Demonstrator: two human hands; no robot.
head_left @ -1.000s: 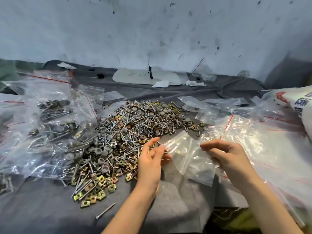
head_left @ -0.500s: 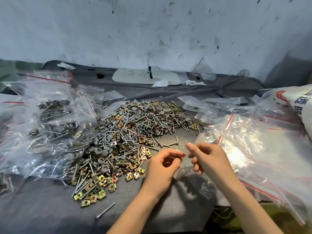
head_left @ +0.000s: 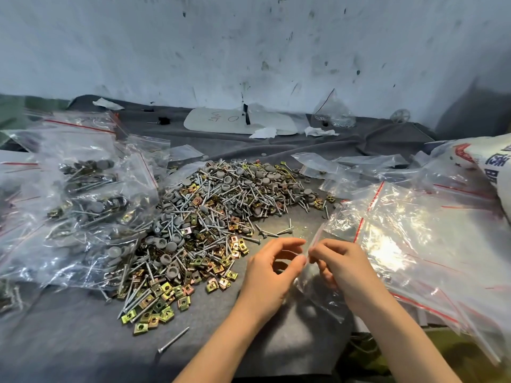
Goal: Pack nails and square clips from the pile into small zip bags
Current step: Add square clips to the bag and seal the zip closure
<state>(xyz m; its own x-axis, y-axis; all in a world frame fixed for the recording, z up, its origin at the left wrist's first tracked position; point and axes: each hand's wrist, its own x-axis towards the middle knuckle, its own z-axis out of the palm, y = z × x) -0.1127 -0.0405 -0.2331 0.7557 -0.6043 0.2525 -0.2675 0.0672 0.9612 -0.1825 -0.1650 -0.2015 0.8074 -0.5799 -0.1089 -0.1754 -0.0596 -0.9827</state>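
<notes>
A big pile of nails, grey caps and yellow square clips (head_left: pixel 204 217) covers the middle of the grey cloth. Just right of its near edge, my left hand (head_left: pixel 269 275) and my right hand (head_left: pixel 341 268) meet fingertip to fingertip, both pinching the top edge of one small clear zip bag (head_left: pixel 318 294). The bag hangs down between my hands onto the cloth and looks empty. A single nail (head_left: pixel 173 339) lies apart near the front edge.
Filled zip bags (head_left: pixel 83 205) are heaped on the left. A stack of empty red-striped zip bags (head_left: pixel 414 233) lies on the right, with a white printed sack (head_left: pixel 495 167) behind it. A white board (head_left: pixel 237 121) and paper scraps sit by the wall.
A second ago my hands held the bag spread wide between them. They have come together at its top edge, and the bag now hangs below them.
</notes>
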